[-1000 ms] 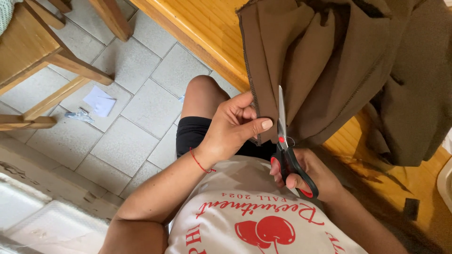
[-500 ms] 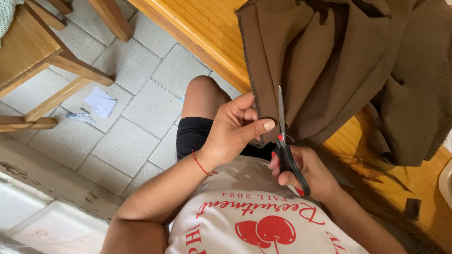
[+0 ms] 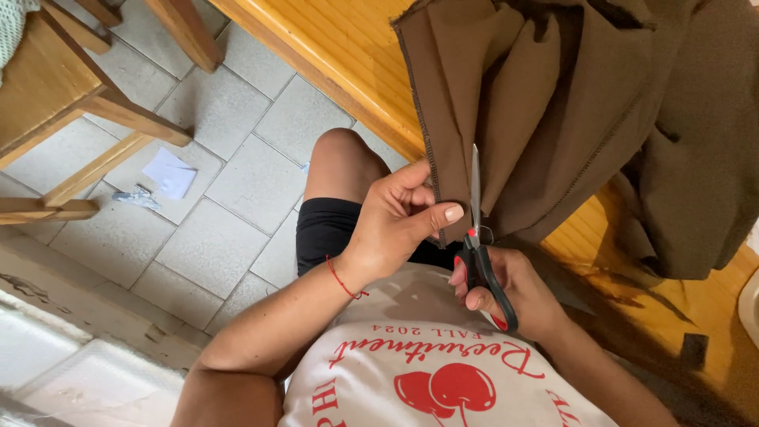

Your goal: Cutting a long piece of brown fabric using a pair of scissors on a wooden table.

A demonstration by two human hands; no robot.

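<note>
Brown cloth hangs down over the edge of the wooden table, and we look down at it from above. Our left hand is closed on the stitched edge of the cloth, with the thumb pressed on the front and the fingers tucked behind. Our right hand is closed around the handles of the scissors, which are black with a bit of red. We see the long shiny blades point straight up, lying against the cloth just beside our left thumb. We cannot tell if the blades are open or shut. Both hands are close together, right over our lap. A thin red string goes around our left wrist. On the grey tiled floor lies a small white paper, near the legs of a wooden chair.
</note>
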